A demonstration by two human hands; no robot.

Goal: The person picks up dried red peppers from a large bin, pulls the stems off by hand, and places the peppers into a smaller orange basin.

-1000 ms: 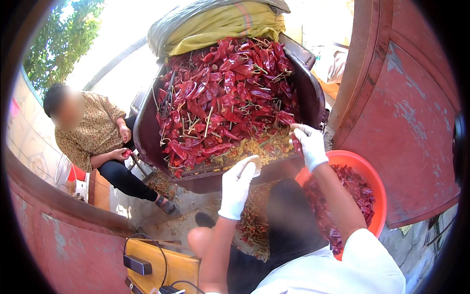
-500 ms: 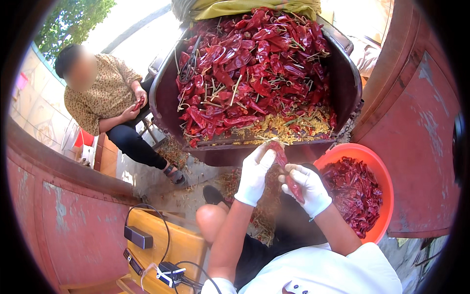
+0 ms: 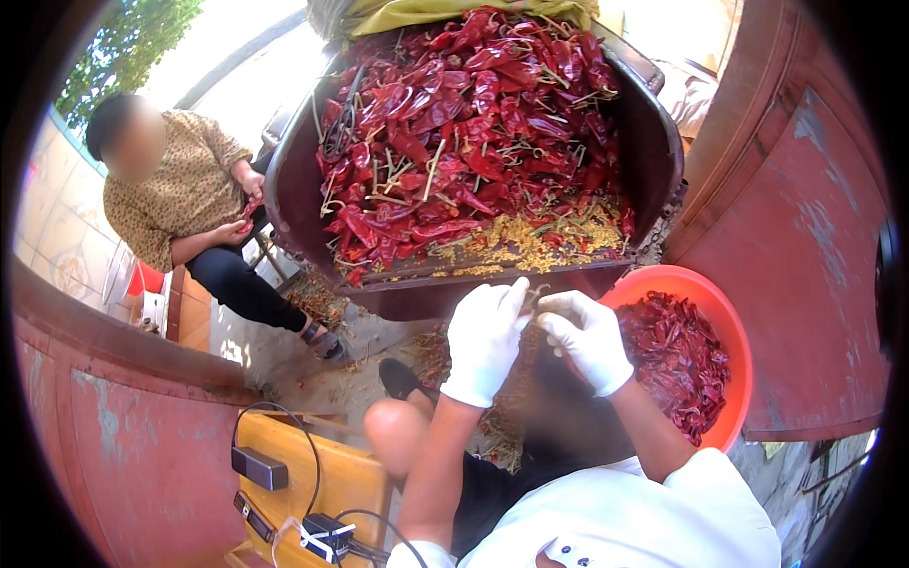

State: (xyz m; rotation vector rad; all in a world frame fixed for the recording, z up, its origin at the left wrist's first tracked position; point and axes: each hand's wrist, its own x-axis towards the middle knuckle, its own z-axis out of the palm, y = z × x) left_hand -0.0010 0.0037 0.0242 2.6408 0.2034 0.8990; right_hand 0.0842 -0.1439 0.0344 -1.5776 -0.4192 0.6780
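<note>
My two white-gloved hands meet in front of the metal cart's near edge. My left hand (image 3: 485, 343) is closed in a pinch at the brownish stem end (image 3: 533, 299) of a dried red chili pepper. Fingers bent, my right hand (image 3: 589, 341) grips the same pepper, whose body is mostly hidden behind the glove with only a little red showing below. Beyond them, a dark cart (image 3: 473, 295) holds a heap of dried red chilies (image 3: 473, 133) with pale stems. Loose yellow seeds (image 3: 530, 241) lie along its near edge.
An orange-red basin (image 3: 741, 379) of dried chilies (image 3: 684, 364) stands right of my hands. A co-worker (image 3: 180, 189) sits at the left, holding a chili. A yellow wooden stool (image 3: 346, 473) bears black devices and cables. Red doors (image 3: 795, 284) flank both sides; stems litter the floor.
My hands have drawn closer together at the stem end, and the pepper has gone mostly out of sight behind my right hand. The view has shifted slightly.
</note>
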